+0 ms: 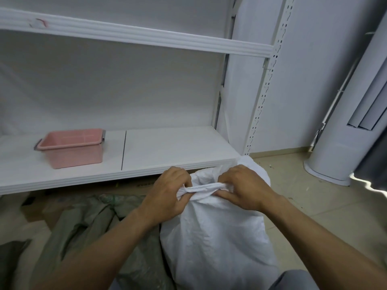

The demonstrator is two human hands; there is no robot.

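Sack neck (206,188) bunched between left hand (169,192), right hand (244,188).

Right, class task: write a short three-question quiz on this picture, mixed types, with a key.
1. True or false: the left hand and right hand both grip the twisted neck of the white sack.
2. The pink basket stands on: A the floor, B the lower shelf, C the top shelf.
3. Fill in: the crumpled sacks left of the white sack are ___.
Key: 1 true; 2 B; 3 green.
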